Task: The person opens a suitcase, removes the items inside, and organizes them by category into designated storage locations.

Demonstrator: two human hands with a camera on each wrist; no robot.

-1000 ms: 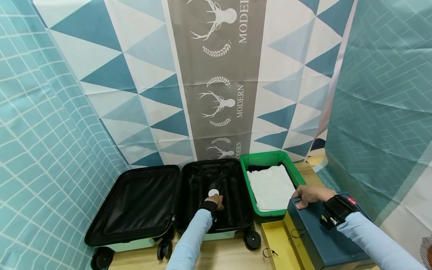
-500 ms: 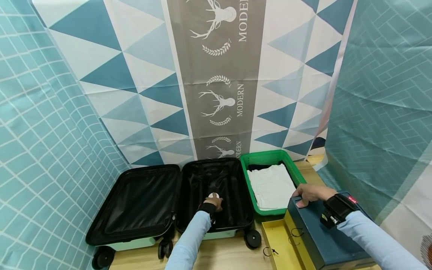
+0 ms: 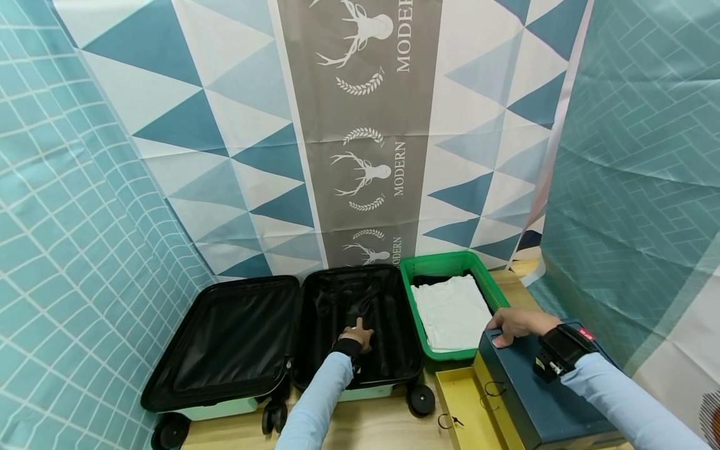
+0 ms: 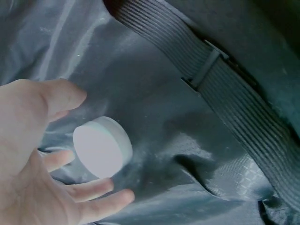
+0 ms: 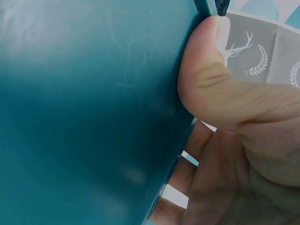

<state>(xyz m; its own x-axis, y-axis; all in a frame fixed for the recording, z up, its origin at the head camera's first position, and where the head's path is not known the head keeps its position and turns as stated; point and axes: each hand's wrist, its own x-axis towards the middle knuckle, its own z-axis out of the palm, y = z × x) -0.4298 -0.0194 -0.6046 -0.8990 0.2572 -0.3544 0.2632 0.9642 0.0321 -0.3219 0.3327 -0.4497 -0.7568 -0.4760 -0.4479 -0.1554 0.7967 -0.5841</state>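
My left hand (image 3: 358, 335) is inside the right half of an open black-lined suitcase (image 3: 397, 350). In the left wrist view, the fingers of this hand (image 4: 37, 154) are spread around a small round white container (image 4: 101, 147) that lies on the shiny black lining, a gap between it and the thumb. The hand hides it in the head view. At the right, my right hand (image 3: 516, 325) grips the far edge of a dark blue box (image 3: 554, 387). In the right wrist view, the thumb is bent against the edge of the blue box (image 5: 93, 117) and the fingers reach past it.
A green basket (image 3: 495, 284) with folded white cloth (image 3: 452, 312) stands between suitcase and box. A yellow drawer (image 3: 469, 406) with ring pulls juts from the box. The suitcase lid (image 3: 230, 337) lies open at left. A ribbed strap (image 4: 234, 108) crosses the lining.
The white container, seen at my left fingertips earlier, has gone out of sight behind the hand in the head view. My left fingers have spread away from it. The right hand stays put.
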